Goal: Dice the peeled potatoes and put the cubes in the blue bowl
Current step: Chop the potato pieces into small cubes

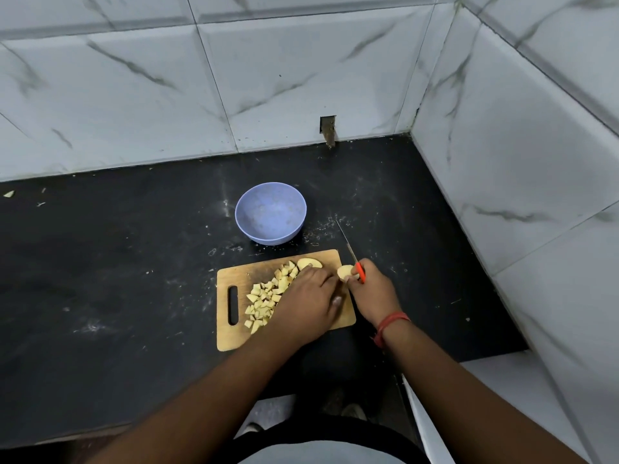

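Right hand (370, 289) curled round orange knife handle (360, 272), thin blade (345, 237) pointing away toward wall; same hand pinches pale potato piece (345, 272) at board's right edge. Left hand (310, 304) palm down, fingers flat and relaxed, over cube pile's right side. Cubes (264, 296): small, yellow, irregular, heaped mid-board. Potato slice (310, 263) just beyond left fingertips. Board (234, 336): wood, rectangular, slotted handle. Bowl (270, 212): blue, round, matte, behind board, apart. Worktop (117, 262): black, dusty. Orange band (390, 326) on right wrist.
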Motion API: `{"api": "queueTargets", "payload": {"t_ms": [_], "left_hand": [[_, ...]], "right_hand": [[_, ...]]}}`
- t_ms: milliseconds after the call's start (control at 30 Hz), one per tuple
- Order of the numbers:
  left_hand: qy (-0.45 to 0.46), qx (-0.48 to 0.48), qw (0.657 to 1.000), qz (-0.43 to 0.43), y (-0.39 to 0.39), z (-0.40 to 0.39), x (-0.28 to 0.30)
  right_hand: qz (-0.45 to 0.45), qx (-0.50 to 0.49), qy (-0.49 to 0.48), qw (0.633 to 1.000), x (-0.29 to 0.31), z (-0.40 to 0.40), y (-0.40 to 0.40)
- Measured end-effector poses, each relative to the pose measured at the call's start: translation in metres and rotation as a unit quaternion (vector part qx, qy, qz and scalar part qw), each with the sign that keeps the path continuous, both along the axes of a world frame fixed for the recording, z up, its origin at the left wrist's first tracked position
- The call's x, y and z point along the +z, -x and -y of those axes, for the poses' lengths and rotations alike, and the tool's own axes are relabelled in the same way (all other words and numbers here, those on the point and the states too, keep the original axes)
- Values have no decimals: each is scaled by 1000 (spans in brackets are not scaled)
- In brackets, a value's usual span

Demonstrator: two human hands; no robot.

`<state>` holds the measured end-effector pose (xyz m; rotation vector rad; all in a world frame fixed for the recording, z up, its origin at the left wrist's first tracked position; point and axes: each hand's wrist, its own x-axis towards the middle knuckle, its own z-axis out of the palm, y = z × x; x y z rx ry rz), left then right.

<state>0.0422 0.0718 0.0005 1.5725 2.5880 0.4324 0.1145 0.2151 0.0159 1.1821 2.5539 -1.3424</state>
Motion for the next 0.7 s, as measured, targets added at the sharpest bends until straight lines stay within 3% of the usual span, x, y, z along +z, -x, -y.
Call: {"api": "queueTargets", "payload": {"t_ms": [267,433,533,700], "left_hand": [[-34,21,999,3,-1,8,-2],[-39,25,999,-4,-1,18,-7],[-33,9,999,-27,-3,24,-9],[-26,2,998,-51,-8,32,-14]], "right_hand": [[-21,35,-93,995,0,9,10],[-53,98,-274,955,4,19,1],[-71,159,-252,952,-4,26,-10],[-140,156,-89,974,-21,30,-22]]}}
